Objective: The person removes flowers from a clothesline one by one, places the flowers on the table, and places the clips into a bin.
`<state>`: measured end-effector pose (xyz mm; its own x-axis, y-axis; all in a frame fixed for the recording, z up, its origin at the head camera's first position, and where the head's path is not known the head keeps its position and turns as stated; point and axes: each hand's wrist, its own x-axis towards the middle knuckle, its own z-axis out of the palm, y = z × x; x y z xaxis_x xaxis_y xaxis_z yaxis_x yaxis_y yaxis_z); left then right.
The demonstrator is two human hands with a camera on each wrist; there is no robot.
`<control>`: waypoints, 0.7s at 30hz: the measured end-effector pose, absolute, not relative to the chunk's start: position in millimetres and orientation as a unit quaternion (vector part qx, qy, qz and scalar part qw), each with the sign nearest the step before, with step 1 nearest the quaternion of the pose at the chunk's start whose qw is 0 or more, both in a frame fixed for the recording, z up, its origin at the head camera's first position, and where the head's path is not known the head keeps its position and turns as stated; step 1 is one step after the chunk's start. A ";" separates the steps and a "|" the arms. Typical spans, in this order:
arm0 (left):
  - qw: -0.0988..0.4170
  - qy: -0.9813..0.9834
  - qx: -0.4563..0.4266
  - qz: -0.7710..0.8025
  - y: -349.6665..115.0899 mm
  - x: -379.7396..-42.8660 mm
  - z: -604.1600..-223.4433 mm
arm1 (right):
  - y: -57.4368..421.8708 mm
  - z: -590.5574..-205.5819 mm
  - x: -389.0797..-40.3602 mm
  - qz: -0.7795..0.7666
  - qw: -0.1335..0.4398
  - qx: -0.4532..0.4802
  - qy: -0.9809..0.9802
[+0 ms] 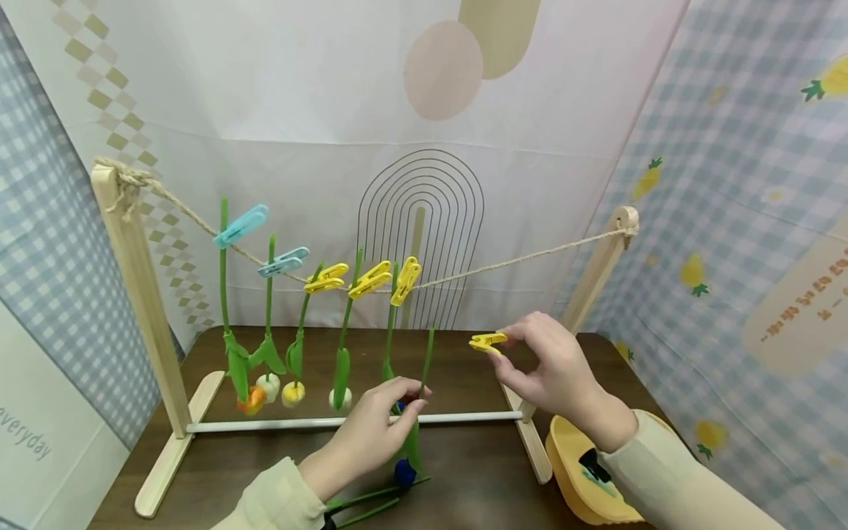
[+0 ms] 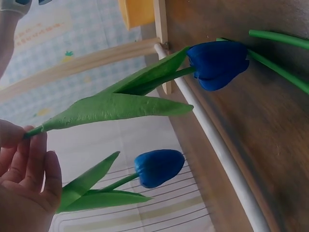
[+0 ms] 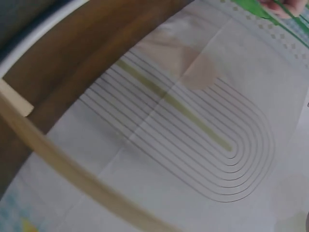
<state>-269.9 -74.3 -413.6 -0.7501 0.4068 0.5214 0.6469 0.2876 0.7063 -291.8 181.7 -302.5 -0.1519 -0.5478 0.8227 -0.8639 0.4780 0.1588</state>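
Observation:
In the head view my left hand (image 1: 374, 423) pinches the green stem of a blue tulip (image 1: 405, 472), whose bloom hangs downward. The left wrist view shows this tulip's bloom (image 2: 219, 65) and long leaves clearly. Up and to the right, my right hand (image 1: 550, 364) pinches a yellow clothespin (image 1: 488, 341) between thumb and fingers, below the twine (image 1: 517, 259) and apart from it. Another yellow clothespin (image 1: 406, 281) on the twine holds a second blue tulip (image 2: 159, 168), partly hidden behind my left hand. The right wrist view does not show the held clothespin.
Left of these, tulips hang upside down from blue clothespins (image 1: 283, 262) and yellow ones (image 1: 369, 280). Wooden posts (image 1: 142, 294) and a white rod (image 1: 278, 425) form the rack. Green stems (image 1: 371, 509) lie on the table. A yellow bin (image 1: 563, 471) stands at right.

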 end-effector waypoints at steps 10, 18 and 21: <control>0.147 -0.786 -0.348 -0.490 -83.4 -264.1 -405.1 | 212.3 -334.2 -286.1 0.179 0.361 0.430 -0.808; 0.148 -0.783 -0.377 -0.472 -95.2 -257.3 -394.4 | 238.1 -358.5 -277.5 0.180 0.324 0.369 -0.853; 0.142 -0.787 -0.382 -0.462 -98.8 -255.1 -391.0 | 247.4 -366.3 -275.3 0.180 0.324 0.360 -0.856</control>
